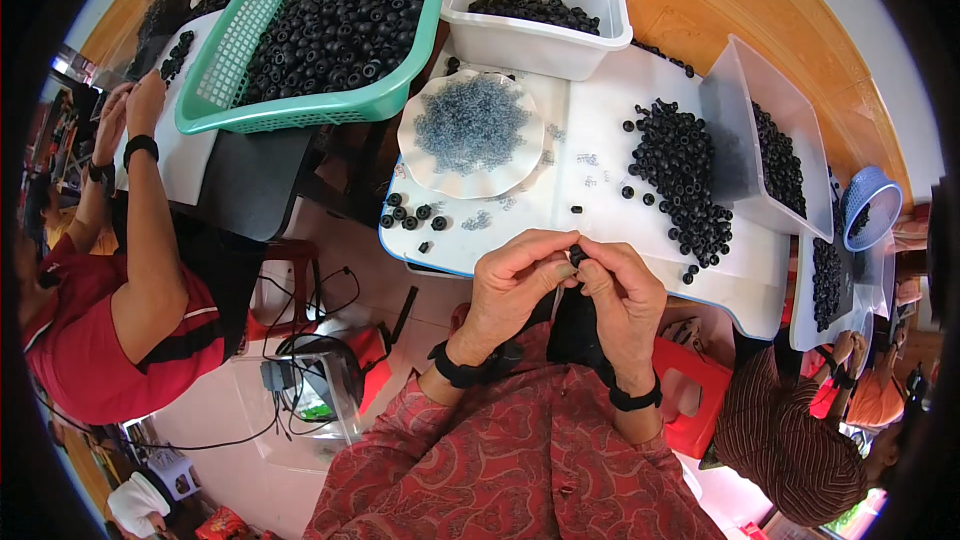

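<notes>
Close together at the table's near edge, my left hand (512, 285) and my right hand (628, 298) pinch one small round black part (577, 254) between thumbs and fingertips. My fingers cover most of it, and whatever else they may hold is too small to make out. Just beyond, a single black piece (576, 209) lies on the white tabletop. To the right spreads a pile of black ring-shaped parts (672, 155). A scalloped white plate (420, 165) at the left bears a heap of tiny grey translucent pieces (470, 120). Several black parts (409, 222) sit in front of it.
Behind the plate, a green basket (285, 120) is heaped with black parts. A white tub (530, 55) and a clear bin (735, 130) hold more. Co-workers sit on both sides, one in a red shirt (130, 340). Cables (300, 360) hang at left; a red stool (690, 395) stands right.
</notes>
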Available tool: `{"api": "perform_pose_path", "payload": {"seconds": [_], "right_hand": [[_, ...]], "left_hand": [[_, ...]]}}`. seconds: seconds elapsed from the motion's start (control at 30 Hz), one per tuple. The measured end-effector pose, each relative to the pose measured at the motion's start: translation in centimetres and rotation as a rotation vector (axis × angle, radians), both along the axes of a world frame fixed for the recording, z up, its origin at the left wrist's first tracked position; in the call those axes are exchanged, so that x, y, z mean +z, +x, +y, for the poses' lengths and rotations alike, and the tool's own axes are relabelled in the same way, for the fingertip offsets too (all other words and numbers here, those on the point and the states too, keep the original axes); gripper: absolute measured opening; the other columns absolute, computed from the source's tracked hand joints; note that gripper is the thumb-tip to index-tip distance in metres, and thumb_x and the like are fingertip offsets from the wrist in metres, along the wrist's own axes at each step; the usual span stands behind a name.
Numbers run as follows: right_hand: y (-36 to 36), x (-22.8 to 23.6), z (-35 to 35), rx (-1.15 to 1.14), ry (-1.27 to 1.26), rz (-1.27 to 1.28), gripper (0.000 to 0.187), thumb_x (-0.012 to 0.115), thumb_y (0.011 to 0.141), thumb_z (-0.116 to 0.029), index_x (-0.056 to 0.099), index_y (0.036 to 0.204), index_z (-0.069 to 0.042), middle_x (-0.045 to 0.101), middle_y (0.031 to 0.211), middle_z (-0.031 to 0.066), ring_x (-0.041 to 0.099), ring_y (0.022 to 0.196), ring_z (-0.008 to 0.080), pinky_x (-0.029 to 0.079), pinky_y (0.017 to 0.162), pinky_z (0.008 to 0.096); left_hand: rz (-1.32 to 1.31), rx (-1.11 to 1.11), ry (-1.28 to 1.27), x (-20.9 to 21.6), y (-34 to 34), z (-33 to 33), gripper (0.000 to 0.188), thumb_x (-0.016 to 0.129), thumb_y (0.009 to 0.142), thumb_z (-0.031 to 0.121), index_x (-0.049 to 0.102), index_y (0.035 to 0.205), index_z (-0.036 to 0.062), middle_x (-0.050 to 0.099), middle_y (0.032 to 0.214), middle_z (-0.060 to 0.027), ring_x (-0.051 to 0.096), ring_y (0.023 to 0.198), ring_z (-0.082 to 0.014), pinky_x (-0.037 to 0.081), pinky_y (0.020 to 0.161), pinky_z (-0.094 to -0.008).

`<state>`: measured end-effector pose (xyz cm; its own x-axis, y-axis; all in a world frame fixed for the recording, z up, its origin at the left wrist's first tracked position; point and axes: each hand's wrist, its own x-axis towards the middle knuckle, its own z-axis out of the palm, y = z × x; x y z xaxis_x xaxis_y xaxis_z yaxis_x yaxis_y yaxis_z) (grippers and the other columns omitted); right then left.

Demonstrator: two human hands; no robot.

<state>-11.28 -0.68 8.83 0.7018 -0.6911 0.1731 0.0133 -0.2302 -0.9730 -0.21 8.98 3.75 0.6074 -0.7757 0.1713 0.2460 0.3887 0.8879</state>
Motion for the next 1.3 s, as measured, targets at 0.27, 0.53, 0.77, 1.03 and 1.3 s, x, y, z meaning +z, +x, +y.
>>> {"api": "perform_pose_path", "payload": {"seconds": [0.27, 0.53, 0.77, 1.03, 1.3], "right_hand": [[-0.3, 0.0, 0.1, 0.053, 0.058, 0.021, 0.017, 0.065, 0.095, 0.004, 0.065, 0.111, 0.006, 0.071, 0.098, 0.0107, 0.070, 0.085, 0.0144, 0.056, 0.075, 0.0240], [-0.1, 0.5, 0.6, 0.064, 0.206, -0.040, 0.017, 0.065, 0.094, 0.005, 0.064, 0.111, 0.006, 0.071, 0.099, 0.0112, 0.070, 0.087, 0.0149, 0.057, 0.078, 0.0246], [-0.2, 0.2, 0.4, 0.081, 0.235, -0.006, 0.020, 0.066, 0.094, 0.002, 0.065, 0.114, 0.005, 0.073, 0.097, 0.0101, 0.070, 0.087, 0.0129, 0.055, 0.074, 0.0225], [-0.3, -0.1, 0.2, 0.065, 0.197, 0.049, 0.022, 0.067, 0.095, -0.003, 0.068, 0.116, 0.002, 0.073, 0.097, 0.0064, 0.067, 0.081, 0.0074, 0.049, 0.062, 0.0187], [-0.6, -0.4, -0.2, 0.065, 0.232, 0.014, 0.023, 0.064, 0.098, -0.005, 0.070, 0.119, -0.001, 0.072, 0.096, 0.0046, 0.059, 0.072, 0.0056, 0.049, 0.062, 0.0198]], "left_hand": [[-0.089, -0.011, 0.012, 0.0, 0.7, 0.5, 0.027, 0.062, 0.095, -0.005, 0.067, 0.121, -0.0026, 0.066, 0.110, -0.0111, 0.067, 0.085, -0.0130, 0.056, 0.076, -0.0232], [-0.058, 0.068, -0.020, -0.2, 0.5, 0.4, 0.017, 0.063, 0.095, -0.005, 0.069, 0.111, -0.0035, 0.065, 0.104, -0.0099, 0.066, 0.080, -0.0115, 0.055, 0.071, -0.0217], [-0.012, 0.095, -0.042, -0.3, 0.4, 0.2, 0.015, 0.061, 0.096, -0.005, 0.068, 0.109, -0.0050, 0.065, 0.103, -0.0093, 0.066, 0.079, -0.0111, 0.055, 0.071, -0.0214], [-0.085, 0.076, 0.012, 0.1, 0.4, 0.5, 0.017, 0.060, 0.097, -0.004, 0.068, 0.112, -0.0043, 0.065, 0.103, -0.0092, 0.065, 0.079, -0.0107, 0.054, 0.070, -0.0213], [-0.205, 0.088, 0.031, 0.8, 0.6, 0.5, 0.017, 0.060, 0.096, -0.003, 0.067, 0.112, -0.0047, 0.067, 0.099, -0.0106, 0.066, 0.076, -0.0123, 0.055, 0.068, -0.0233]]}}
